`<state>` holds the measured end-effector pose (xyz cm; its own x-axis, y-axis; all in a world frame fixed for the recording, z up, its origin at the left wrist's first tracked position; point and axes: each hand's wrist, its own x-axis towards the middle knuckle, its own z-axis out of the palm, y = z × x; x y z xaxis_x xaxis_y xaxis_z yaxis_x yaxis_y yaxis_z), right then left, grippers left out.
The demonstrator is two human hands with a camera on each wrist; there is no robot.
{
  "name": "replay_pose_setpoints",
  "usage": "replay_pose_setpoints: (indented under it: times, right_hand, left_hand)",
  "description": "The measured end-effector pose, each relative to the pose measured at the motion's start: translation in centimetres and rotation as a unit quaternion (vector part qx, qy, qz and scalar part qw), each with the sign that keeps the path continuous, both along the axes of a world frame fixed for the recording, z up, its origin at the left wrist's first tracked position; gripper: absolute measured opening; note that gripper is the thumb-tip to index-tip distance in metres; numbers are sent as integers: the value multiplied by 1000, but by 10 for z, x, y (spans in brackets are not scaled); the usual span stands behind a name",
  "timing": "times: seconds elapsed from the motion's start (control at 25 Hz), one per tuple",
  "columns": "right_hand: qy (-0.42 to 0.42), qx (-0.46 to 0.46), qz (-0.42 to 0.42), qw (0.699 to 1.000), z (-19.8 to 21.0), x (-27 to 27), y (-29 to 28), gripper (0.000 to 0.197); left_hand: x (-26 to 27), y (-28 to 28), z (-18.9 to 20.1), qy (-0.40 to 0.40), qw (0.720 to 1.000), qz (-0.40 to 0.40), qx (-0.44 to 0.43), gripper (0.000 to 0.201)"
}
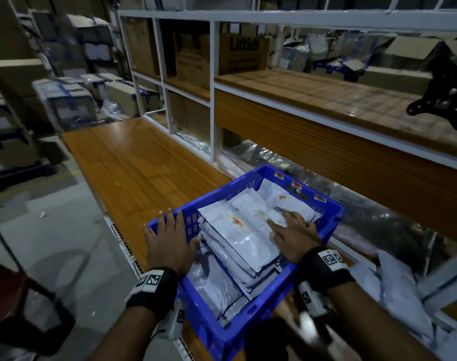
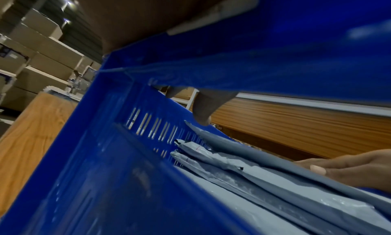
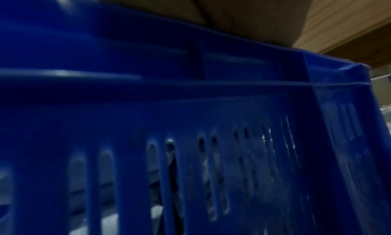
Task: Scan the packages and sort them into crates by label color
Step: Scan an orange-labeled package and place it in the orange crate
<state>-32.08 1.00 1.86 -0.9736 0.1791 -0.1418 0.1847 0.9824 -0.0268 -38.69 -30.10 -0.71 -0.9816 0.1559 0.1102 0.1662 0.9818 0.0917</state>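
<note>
Hands on the blue crate: left hand grips its rim, right hand lies flat, fingers straight, on the white packages.

crate: blue slotted plastic | packages: glossy plastic | table: polished wood
</note>
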Motion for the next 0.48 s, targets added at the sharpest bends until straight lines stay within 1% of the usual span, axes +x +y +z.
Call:
replay_pose_setpoints:
  times: [0.08, 0.16, 0.24, 0.28, 0.32, 0.36, 0.4, 0.44, 0.48]
  right_hand:
    - [19, -10, -2, 1000, -1, -2, 1, 52]
    - [106, -37, -54, 992, -7, 4, -1, 53]
    - [210, -62, -129, 967, -14, 9, 1, 47]
    - [246, -71, -156, 954, -14, 10, 0, 39]
    - [247, -60, -172, 952, -10, 13, -2, 29]
    - [216, -39, -174, 960, -5, 15, -4, 23]
    - [158, -27, -170, 972, 1, 17, -9, 21]
    - [118, -25, -159, 980, 6, 17, -15, 24]
    - [107, -10, -155, 982, 4, 17, -13, 27]
  left_hand:
    - [0, -1, 1, 3, 1000, -2, 1, 84]
    - [0, -1, 2, 7, 1000, -2, 2, 83]
    - [0, 0, 1, 14, 1000, 0, 6, 83]
    - [0, 0, 0, 14, 1000, 2, 6, 83]
    - [-1, 0, 0, 13, 1000, 3, 6, 83]
    - [-1, 0, -1, 13, 1000, 2, 7, 82]
    - [-1, 0, -1, 15, 1000, 2, 9, 82]
    - [-1, 0, -2, 16, 1000, 1, 10, 81]
    - [-1, 0, -2, 16, 1000, 1, 11, 80]
